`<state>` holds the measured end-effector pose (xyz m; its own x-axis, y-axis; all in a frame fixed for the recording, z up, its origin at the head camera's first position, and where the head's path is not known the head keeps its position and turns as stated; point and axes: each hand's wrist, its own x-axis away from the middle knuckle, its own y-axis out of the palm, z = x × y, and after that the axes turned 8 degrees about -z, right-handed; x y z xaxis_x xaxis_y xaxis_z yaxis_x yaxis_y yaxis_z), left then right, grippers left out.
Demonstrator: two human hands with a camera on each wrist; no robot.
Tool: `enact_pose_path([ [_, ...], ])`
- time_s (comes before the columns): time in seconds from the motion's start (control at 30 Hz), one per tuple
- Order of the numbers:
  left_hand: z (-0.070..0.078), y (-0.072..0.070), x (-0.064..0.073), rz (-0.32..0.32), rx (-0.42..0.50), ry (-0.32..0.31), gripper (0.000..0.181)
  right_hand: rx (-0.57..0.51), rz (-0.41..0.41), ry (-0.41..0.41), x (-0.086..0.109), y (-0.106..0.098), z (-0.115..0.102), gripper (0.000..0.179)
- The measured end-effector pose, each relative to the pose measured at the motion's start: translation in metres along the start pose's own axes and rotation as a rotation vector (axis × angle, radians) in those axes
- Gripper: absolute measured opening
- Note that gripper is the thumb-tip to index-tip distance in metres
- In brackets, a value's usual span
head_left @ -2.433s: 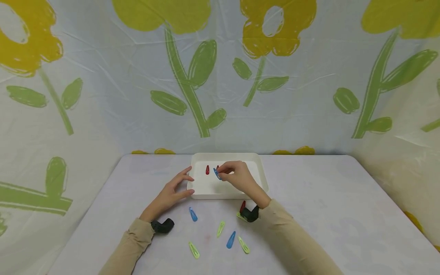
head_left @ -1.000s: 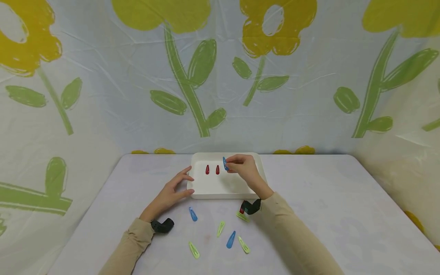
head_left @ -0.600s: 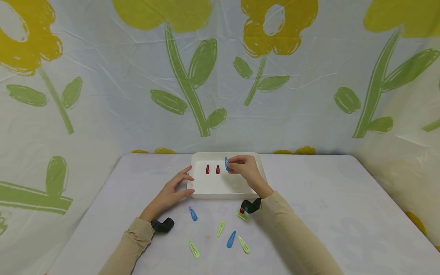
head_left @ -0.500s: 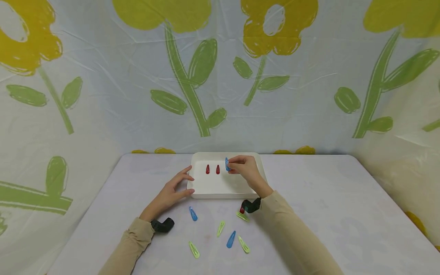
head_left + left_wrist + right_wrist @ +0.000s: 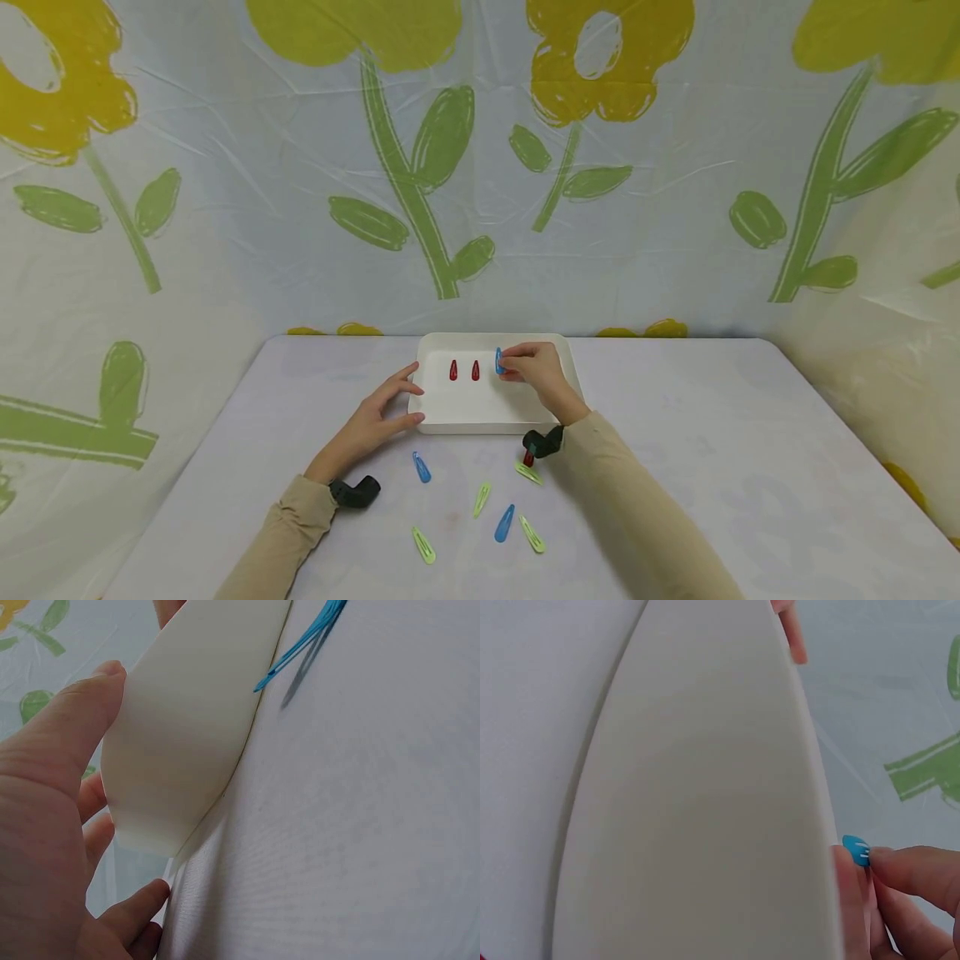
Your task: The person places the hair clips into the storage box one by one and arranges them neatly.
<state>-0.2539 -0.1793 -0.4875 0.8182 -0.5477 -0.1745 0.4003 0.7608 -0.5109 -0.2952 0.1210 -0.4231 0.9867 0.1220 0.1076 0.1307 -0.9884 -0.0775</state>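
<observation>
My right hand [image 5: 538, 373] pinches a blue snap hair clip [image 5: 498, 361] between thumb and fingers over the white tray [image 5: 457, 415]. The clip points away from me, to the right of two red hair clips [image 5: 453, 370] that lie side by side in the tray. Only the blue clip's end [image 5: 855, 850] shows past the tray wall in the right wrist view. My left hand [image 5: 378, 415] rests at the tray's left edge with its fingers spread, the thumb [image 5: 97, 705] against the rim in the left wrist view.
In front of the tray lie two blue hair clips [image 5: 422, 467], several light green hair clips [image 5: 423, 545] and a red hair clip [image 5: 528, 457], partly covered by the right wrist camera [image 5: 543, 441]. A flower-patterned cloth [image 5: 637, 250] hangs behind the table.
My right hand has carried the blue clip rightward past the red clips and turned it upright in view, lately a little lower. The left hand stays at the tray's edge.
</observation>
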Motion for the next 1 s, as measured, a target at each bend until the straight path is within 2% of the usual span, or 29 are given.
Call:
enact_pose_path([
  [0.4,0.0,0.001,0.0,0.003,0.009,-0.001,0.04,0.002,0.029,0.122,-0.013,0.005,0.001,0.018],
  [0.83,0.001,0.001,0.001,0.004,0.01,0.012,0.038,-0.083,-0.005,0.179,-0.02,0.005,0.0,0.013],
  [1.0,0.0,0.001,0.0,0.004,0.012,0.012,0.037,-0.105,0.018,0.216,-0.025,0.005,-0.004,0.016],
])
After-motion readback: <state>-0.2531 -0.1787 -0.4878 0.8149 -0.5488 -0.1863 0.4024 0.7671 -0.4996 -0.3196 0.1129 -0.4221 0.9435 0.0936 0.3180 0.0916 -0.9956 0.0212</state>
